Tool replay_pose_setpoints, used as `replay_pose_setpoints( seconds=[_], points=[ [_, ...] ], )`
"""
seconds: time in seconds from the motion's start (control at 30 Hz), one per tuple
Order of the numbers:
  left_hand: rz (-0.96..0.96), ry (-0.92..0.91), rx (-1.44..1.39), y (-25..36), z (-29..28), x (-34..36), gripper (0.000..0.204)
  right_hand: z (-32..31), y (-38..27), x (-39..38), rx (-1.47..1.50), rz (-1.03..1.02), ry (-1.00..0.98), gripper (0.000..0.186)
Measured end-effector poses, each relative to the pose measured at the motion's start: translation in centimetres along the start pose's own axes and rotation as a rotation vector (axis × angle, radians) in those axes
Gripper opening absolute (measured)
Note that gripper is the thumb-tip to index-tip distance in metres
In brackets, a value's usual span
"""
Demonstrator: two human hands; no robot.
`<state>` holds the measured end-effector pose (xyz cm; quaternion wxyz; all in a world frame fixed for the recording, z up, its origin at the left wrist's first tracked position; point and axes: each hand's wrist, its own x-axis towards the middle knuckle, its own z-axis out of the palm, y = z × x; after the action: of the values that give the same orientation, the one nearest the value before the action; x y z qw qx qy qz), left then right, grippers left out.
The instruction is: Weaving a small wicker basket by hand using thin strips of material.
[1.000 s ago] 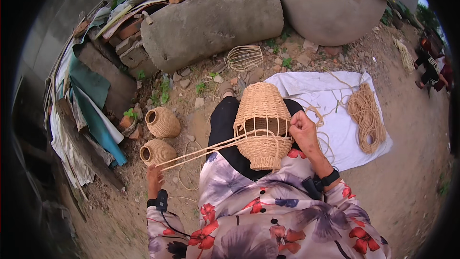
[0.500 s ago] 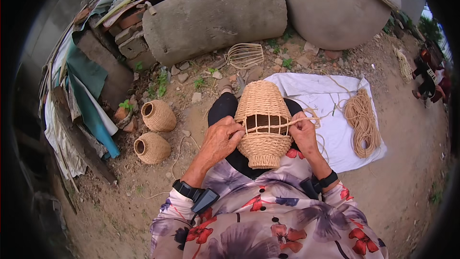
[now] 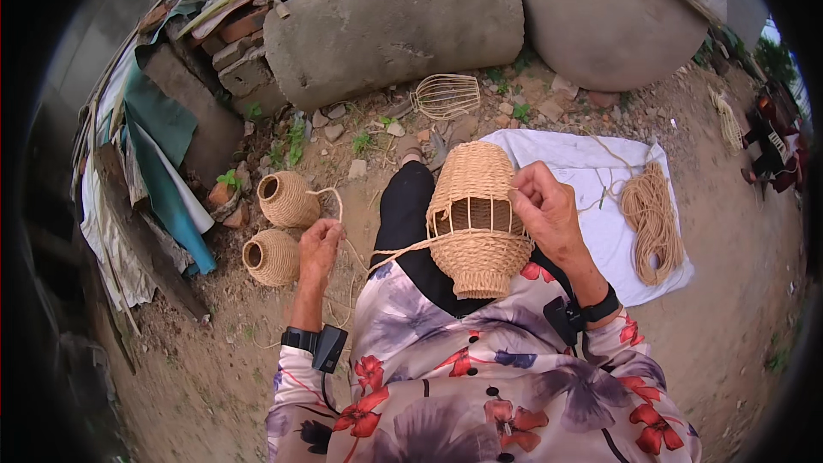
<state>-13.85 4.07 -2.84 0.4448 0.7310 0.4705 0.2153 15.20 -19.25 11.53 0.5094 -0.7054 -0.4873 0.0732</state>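
Observation:
A woven cord basket (image 3: 478,250) lies across my lap, its narrow neck toward me. Bare ribs show across a gap in its middle, between two woven parts. At its right side my right hand (image 3: 550,213) is closed, fingertips against the edge by the gap. A tan cord (image 3: 401,252) runs from the lower woven part out to the left. Well left of the basket, my left hand (image 3: 321,249) is closed on this cord, and a loop of it rises above the fingers. Two small finished-looking woven pots (image 3: 290,199) sit on the ground just beyond that hand.
A white sheet (image 3: 591,206) to the right bears a coil of cord (image 3: 649,223). A bare rib frame (image 3: 446,96) lies beyond my feet. Farther off are a concrete cylinder (image 3: 394,30), a rounded slab (image 3: 613,21), bricks and green cloth (image 3: 159,120).
My left hand has moved left, away from the basket, drawing the cord out that way. My right hand has shifted up and no longer holds the cord at the gap's right end.

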Motion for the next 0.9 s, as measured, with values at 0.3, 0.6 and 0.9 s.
replay_pose_setpoints(
  seconds=[0.3, 0.6, 0.9],
  points=[
    [0.045, -0.406, -0.439, 12.5, 7.2, -2.5, 0.011, 4.7, -1.7, 0.8, -0.557, -0.183, -0.216, 0.019],
    [0.409, -0.076, 0.141, 18.4, 9.5, -4.2, 0.020, 3.3, -0.1, -3.3, -0.130, 0.057, 0.195, 0.010],
    [0.095, -0.282, -0.650, 16.0, 7.0, -4.0, 0.021, 2.0, 2.4, -3.6, 0.069, 0.196, 0.177, 0.009]
  ],
)
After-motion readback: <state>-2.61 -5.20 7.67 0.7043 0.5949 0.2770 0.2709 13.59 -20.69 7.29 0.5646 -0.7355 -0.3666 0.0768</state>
